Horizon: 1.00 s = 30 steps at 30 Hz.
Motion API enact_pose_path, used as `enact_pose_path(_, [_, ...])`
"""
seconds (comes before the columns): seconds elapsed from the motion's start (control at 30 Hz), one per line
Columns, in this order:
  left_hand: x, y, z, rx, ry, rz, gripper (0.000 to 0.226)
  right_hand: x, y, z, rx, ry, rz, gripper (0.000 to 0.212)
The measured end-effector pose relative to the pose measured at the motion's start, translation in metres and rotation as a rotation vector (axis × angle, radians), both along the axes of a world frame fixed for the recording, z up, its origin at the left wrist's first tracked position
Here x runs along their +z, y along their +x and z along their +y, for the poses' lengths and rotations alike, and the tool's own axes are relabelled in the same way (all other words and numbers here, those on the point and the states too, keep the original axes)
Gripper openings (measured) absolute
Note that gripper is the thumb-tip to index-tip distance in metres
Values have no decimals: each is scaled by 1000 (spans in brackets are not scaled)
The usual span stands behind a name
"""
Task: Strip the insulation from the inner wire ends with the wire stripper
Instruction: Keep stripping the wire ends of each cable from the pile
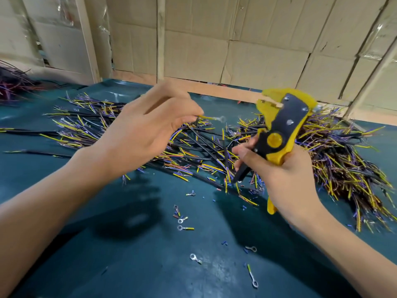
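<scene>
A person's right hand [285,179] grips the handles of a yellow-and-black wire stripper [279,134], fingers curled round them, its head raised above a teal work table [129,254]; the left hand [148,127] hovers to the left of the tool, its fingers bent and pinching a short yellow wire piece with a ring terminal [214,118], which sticks out toward the stripper's head without touching it; below both hands a loose heap of black cables [206,145] lies across the table, their yellow, purple and brown inner wire ends fanned out; a denser pile of cables [343,160] sits on the right, behind the tool; loose ring terminals [182,224] and blue insulation scraps [224,243] dot the near surface; flattened cardboard [236,39] lines the wall behind.
</scene>
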<state>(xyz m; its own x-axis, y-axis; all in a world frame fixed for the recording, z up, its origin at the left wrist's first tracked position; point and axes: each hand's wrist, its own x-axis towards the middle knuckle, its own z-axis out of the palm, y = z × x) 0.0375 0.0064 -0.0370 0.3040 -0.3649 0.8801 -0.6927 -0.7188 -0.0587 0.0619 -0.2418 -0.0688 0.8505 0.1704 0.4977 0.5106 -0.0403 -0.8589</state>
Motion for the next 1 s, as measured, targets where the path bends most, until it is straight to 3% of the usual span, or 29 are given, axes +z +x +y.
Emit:
enact_pose_path(0.1, [2, -8, -11, -89, -54, -76, 20, 1, -4, 1, 67, -114, 12, 13])
enact_pose_path(0.2, [2, -11, -23, -13, 60, -136, 26, 6, -11, 3, 249, 43, 46, 12])
enact_pose_path(0.3, [-6, -13, -31, 17, 28, 52, 25, 12, -15, 4, 408, 239, 51, 18])
enact_pose_path(0.4, [-9, -16, -34, -11, -17, 163, 20, 18, -15, 4, 394, 376, 67, 17])
enact_pose_path(0.5, [-9, -18, -36, -19, -2, 217, 17, 20, -11, 3, 320, 380, 67, 19])
enact_pose_path(0.6, [-10, -21, -42, -108, -200, 493, 13, 19, -8, 0, 250, 346, 71, 24])
enact_pose_path(0.73, [-6, -17, -46, -464, -743, 961, 7, 19, -6, -1, 275, 363, 94, 21])
enact_pose_path(0.8, [-4, -13, -44, -594, -856, 1103, 14, 18, -6, -1, 270, 374, 108, 21])
enact_pose_path(0.87, [-3, -10, -37, -654, -843, 1269, 23, 20, -4, -1, 228, 387, 105, 19])
enact_pose_path(1.0, [-3, -6, -20, -558, -603, 1471, 24, 22, 5, -8, 41, 466, 120, 20])
